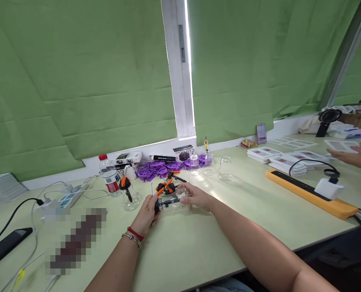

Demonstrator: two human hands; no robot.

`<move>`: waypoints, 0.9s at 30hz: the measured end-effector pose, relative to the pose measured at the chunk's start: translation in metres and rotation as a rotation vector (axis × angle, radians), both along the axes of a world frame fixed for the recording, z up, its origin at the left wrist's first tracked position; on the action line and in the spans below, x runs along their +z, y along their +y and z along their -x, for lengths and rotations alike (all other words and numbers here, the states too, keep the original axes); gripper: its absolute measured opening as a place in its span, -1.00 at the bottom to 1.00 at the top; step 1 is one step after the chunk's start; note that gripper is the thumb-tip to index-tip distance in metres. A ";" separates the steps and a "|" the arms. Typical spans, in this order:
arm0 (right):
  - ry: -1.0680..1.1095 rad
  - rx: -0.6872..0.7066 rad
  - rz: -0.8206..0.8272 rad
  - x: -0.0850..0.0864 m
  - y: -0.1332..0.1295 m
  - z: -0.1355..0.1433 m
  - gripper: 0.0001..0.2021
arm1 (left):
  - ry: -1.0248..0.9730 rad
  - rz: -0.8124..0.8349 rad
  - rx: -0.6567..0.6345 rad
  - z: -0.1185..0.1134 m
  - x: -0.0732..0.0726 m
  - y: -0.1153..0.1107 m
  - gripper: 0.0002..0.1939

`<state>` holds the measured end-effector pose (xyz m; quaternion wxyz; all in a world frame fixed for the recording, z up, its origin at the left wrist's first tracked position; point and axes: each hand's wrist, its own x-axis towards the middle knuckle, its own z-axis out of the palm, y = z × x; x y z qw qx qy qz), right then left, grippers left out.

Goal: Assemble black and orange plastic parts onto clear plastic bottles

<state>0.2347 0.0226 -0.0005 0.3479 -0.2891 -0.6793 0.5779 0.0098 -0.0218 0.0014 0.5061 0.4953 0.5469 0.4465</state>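
Observation:
My left hand [146, 213] is closed on the black end of a clear glass vessel [171, 202] lying on its side. A thin metal rod rises by its fingers. My right hand [197, 196] has its fingers wrapped round the other end of the vessel. Orange and black clamps [167, 187] lie just behind it. To the left, another clear glass vessel [131, 199] stands with an orange and black clamp [126, 186] in its mouth. Several purple plastic pieces [156, 169] are heaped farther back, beside clear glass vessels [225, 168].
A red-capped bottle [109, 178] stands back left, near cables and a power strip [73, 197]. An orange power strip [308, 192] and paper stacks [290, 162] lie right. Another person's hands [357, 156] hold a sheet at the far right. A black phone [6, 245] lies left.

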 end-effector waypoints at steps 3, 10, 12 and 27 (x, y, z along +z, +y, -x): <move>-0.035 -0.049 0.057 -0.004 0.002 0.004 -0.47 | 0.005 0.015 -0.003 -0.002 0.004 -0.003 -0.59; -0.094 -0.131 0.150 -0.014 0.007 0.009 -0.40 | -0.010 0.004 0.012 -0.006 0.004 -0.005 -0.60; -0.042 -0.113 0.181 -0.012 0.008 0.006 -0.40 | -0.016 0.007 0.034 -0.005 0.003 -0.004 -0.59; -0.068 -0.037 0.259 -0.009 0.011 0.001 -0.48 | 0.025 -0.090 0.037 -0.003 0.001 -0.002 -0.57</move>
